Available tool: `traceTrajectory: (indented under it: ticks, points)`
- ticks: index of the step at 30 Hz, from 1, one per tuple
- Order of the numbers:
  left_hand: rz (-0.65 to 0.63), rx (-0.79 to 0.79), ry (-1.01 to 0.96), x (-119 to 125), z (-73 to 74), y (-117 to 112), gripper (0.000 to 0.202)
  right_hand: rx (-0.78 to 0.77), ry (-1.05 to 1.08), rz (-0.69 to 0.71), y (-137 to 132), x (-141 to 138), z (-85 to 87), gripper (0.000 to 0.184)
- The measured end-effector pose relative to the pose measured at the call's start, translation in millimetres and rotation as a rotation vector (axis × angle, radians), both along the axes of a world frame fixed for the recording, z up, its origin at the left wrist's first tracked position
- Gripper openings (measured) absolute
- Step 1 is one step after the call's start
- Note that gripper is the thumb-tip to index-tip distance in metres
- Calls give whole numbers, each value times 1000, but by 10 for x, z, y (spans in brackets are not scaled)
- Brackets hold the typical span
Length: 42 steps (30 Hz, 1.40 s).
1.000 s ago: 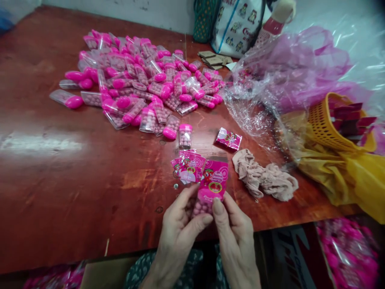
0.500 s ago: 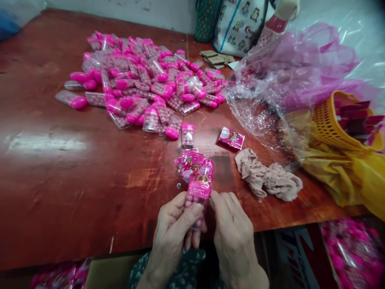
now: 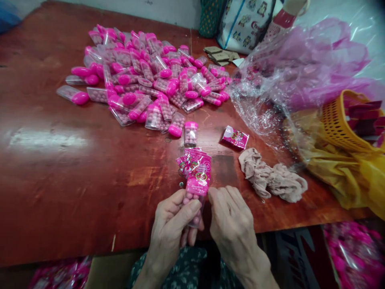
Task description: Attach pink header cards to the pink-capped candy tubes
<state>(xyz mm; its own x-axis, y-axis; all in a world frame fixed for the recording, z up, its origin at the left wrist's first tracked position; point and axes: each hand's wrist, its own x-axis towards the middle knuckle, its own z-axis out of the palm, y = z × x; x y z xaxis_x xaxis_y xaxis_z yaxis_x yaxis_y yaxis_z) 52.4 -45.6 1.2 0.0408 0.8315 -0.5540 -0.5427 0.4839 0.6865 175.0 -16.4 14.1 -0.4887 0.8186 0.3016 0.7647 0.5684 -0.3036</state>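
A: What is the left hand (image 3: 170, 224) holding?

B: It is clamping a flat-sided container (image 3: 196, 220) of clear, hard plastic between thumb and fingers, just over the near edge of the table (image 3: 90, 196). Smooth, round pink pellets are showing through the wall, and a glossy, thin printed sleeve (image 3: 202, 170) is covering the top and rising beyond it.

A: And the right hand (image 3: 233, 218)?

B: Its fingers are bunching together at the sleeve's right edge. I cannot tell whether they are pinching the film.

A: What is lying around them?

B: Loose flat wrappers (image 3: 183, 163) are fanning out behind the sleeve, and a capped container (image 3: 191, 134) is standing upright beyond. Farther off, rounded pink caps and clear bodies are jumbling in a pile (image 3: 150, 80). To the right, a soft, crumpled cloth (image 3: 285, 182) is lying near a shiny oblong packet (image 3: 236, 138).

A: What is differing from a second ago?

B: Both thumbs were pressing the container then; now only the left one is. The sleeve is also overlapping the wrappers now, where it was sitting just to their right.
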Motion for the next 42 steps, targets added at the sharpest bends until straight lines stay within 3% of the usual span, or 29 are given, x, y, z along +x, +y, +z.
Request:
traceTrajectory:
  ticks: [5, 8, 12, 14, 16, 20, 25, 28, 32, 35, 39, 42]
  points:
    - [-1, -25, -39, 44, 28, 28, 14, -97, 325, -153, -22, -44, -105, 24]
    - [-27, -2, -15, 80, 31, 36, 17, -385, 621, -312, -14, -29, -66, 24]
    - [4, 36, 64, 144, 21, 19, 15, -835, 993, -354, 10, -106, 0, 30]
    - [30, 44, 120, 170, 25, 2, 18, -966, 1093, -387, 0, -191, 1, 32]
    - [83, 36, 164, 186, 36, -21, 20, -995, 1171, -405, -28, -284, -11, 33]
    - [239, 5, 137, 192, 44, -62, 18, -883, 1230, -387, -103, -431, -33, 31]
    - [284, 61, 11, 137, 10, -3, 19, -823, 1162, -443, -213, -469, -134, 26]
    - [299, 47, -113, 76, 14, 85, 19, -712, 1018, -353, -250, -429, -171, 31]
    - [233, -68, -200, 40, 40, 150, 25, -481, 690, -203, -209, -379, -66, 49]
    - [144, -15, -28, 52, 56, 139, 28, -324, 561, -270, -158, -357, 22, 43]
    - [160, 249, 328, 63, 134, 150, 28, -165, 434, -297, -122, -324, 23, 36]
    - [236, 345, 295, 66, 261, 244, 31, -29, 277, -230, -97, -289, 49, 39]
